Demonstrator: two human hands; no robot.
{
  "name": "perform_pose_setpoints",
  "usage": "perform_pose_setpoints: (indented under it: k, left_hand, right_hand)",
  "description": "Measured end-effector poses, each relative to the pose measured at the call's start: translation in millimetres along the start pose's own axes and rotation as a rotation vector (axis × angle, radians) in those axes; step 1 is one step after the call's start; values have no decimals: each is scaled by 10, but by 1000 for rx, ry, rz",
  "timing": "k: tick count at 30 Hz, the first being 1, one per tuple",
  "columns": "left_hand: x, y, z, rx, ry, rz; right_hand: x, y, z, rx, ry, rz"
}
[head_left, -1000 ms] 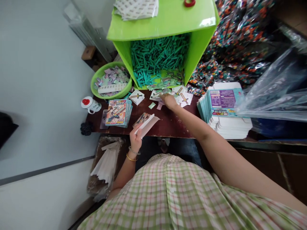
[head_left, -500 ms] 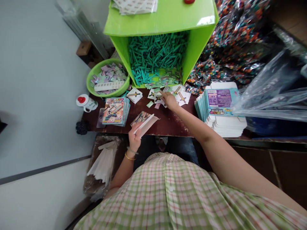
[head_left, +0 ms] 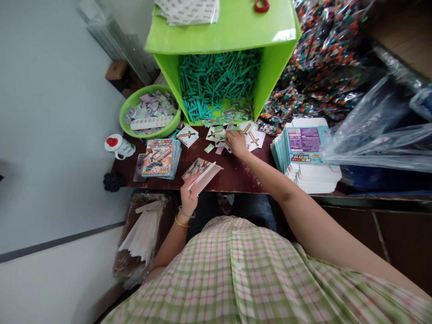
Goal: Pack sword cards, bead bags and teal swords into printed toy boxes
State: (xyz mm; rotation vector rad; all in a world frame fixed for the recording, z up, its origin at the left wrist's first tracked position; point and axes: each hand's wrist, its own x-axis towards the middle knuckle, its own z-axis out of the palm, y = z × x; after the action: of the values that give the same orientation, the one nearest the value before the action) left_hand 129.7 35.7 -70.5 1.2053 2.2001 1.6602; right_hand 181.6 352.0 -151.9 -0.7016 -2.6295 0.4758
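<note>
Nearest me, my left hand (head_left: 189,196) grips an opened printed carton (head_left: 201,171) by its lower edge, flap tilted up over the front of the brown table (head_left: 236,175). Farther out, my right hand (head_left: 237,143) rests fingers-down on the loose sword cards (head_left: 252,136) (whether it pinches one I cannot tell). Left of these lies a stack of printed packs (head_left: 159,157); right, flat cartons (head_left: 305,150). Behind stands the green box (head_left: 222,31) of teal pieces.
</note>
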Motion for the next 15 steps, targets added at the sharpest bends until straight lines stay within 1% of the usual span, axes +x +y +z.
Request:
perform_pose_setpoints:
  k: [3,8,12,15]
  left_hand:
    - [6,5,3,20,-2,-7]
    - [32,-1,-14,34,32,-48]
    - [61,-29,-36,29,45,-84]
    - [85,-20,-39,27,51,-77]
  right_hand:
    - [-28,-36,69,111,25,88]
    - [51,80,47,335,130,221]
    - [80,147,-75,541,266,326]
    - [34,122,-262,647,296,311]
